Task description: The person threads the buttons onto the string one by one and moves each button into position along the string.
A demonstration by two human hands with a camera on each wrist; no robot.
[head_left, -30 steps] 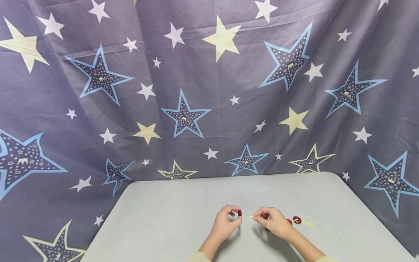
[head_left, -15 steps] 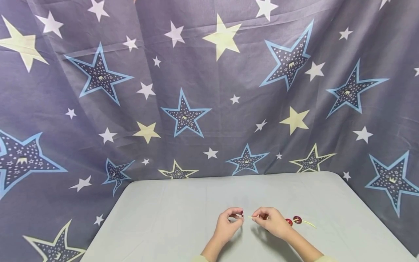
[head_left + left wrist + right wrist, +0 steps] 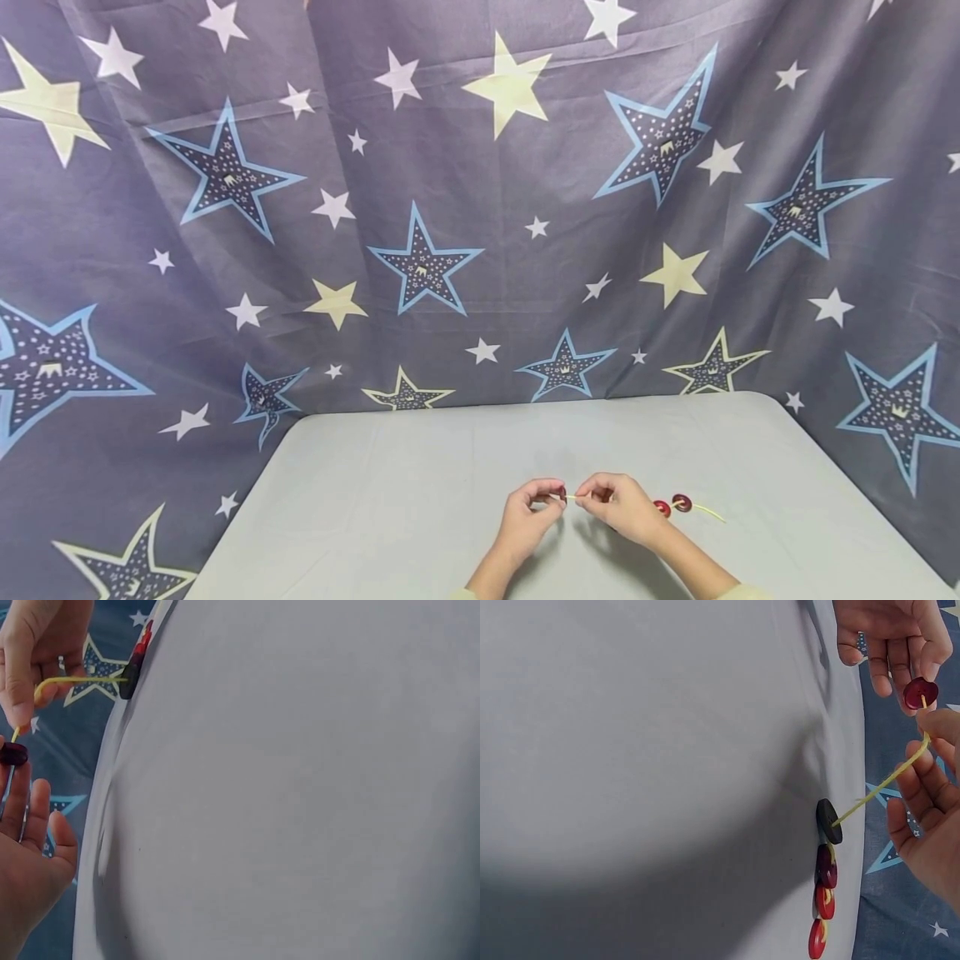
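A dark red button (image 3: 921, 693) stands on edge between thumb and fingertip of my left hand (image 3: 525, 521). My right hand (image 3: 622, 506) pinches a yellow cord (image 3: 885, 782) close to its end. In the right wrist view the cord's tip is right at the button's holes. From the right hand the cord runs back to a black button (image 3: 829, 821), threaded on it and lying on the table. Behind that, a dark purple button (image 3: 826, 865) and red buttons (image 3: 825, 901) follow in a row on the same cord.
A table with a pale grey cover (image 3: 390, 492) lies under both hands. Behind and beside it hangs a dark cloth (image 3: 450, 350) printed with stars. The cord's far end (image 3: 708, 512) trails on the table at the right.
The left hand has moved right with its button, closing the gap to the cord's tip. The right hand has barely moved, and the strung buttons lie nearly where they were.
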